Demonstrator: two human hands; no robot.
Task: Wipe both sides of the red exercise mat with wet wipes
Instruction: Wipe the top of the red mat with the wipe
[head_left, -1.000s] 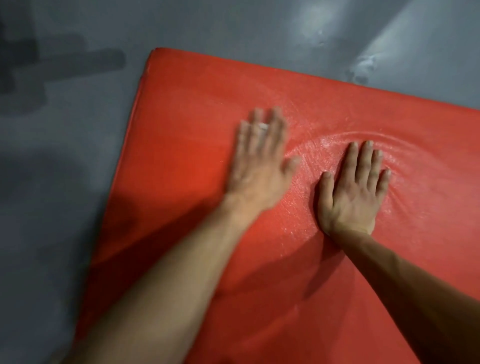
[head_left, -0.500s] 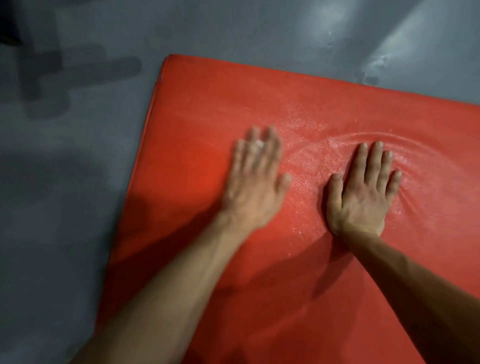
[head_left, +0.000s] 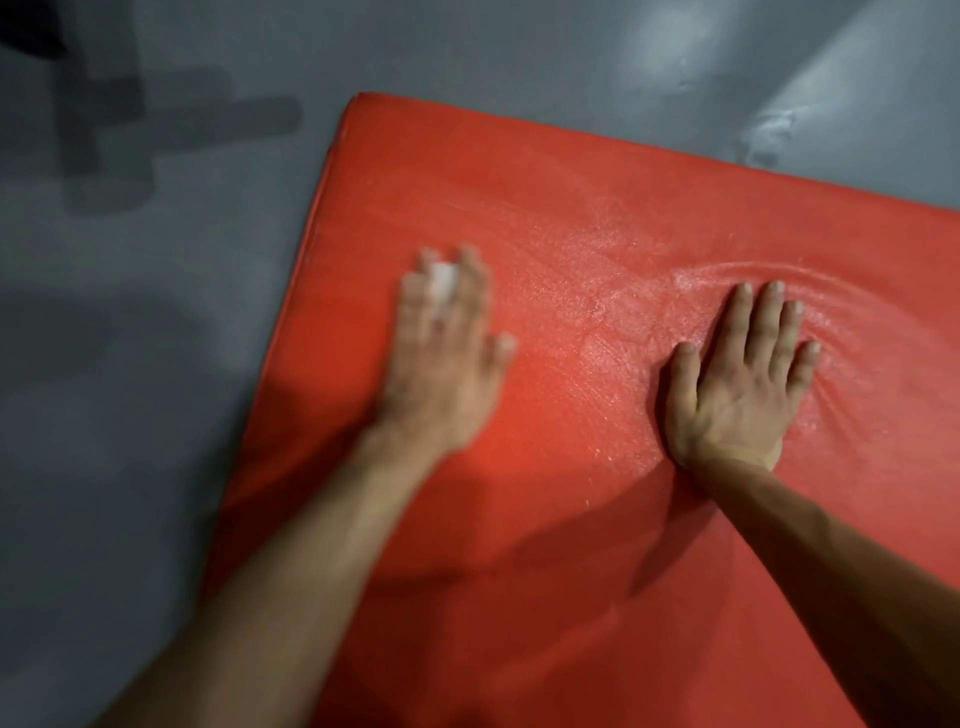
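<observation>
Both hands lie flat on the red mat (head_left: 545, 545), fingers straight and gripping nothing outright. Two bare forearms reach in from the near edge of the view, the left one (head_left: 291, 587) crossing from the near left, the right one (head_left: 852, 561) from the near right. Farther in, the right hand (head_left: 737, 384) presses palm-down on the mat with its fingers spread and pointing away; the cover puckers into curved wrinkles around its fingertips. To its left and well apart from it, the left hand (head_left: 441, 364) is blurred, also palm-down with fingers extended, and a white wet wipe (head_left: 444, 280) shows between and under those fingers, pressed against the mat near its left edge. Whether any finger curls around the wipe cannot be told through the blur. Between and beyond the two hands the mat's surface shines with a wet, speckled sheen. The mat lies flat on a grey floor (head_left: 130, 467), its far left corner in sight. On the floor at the far left sit dark, blurred patches.
</observation>
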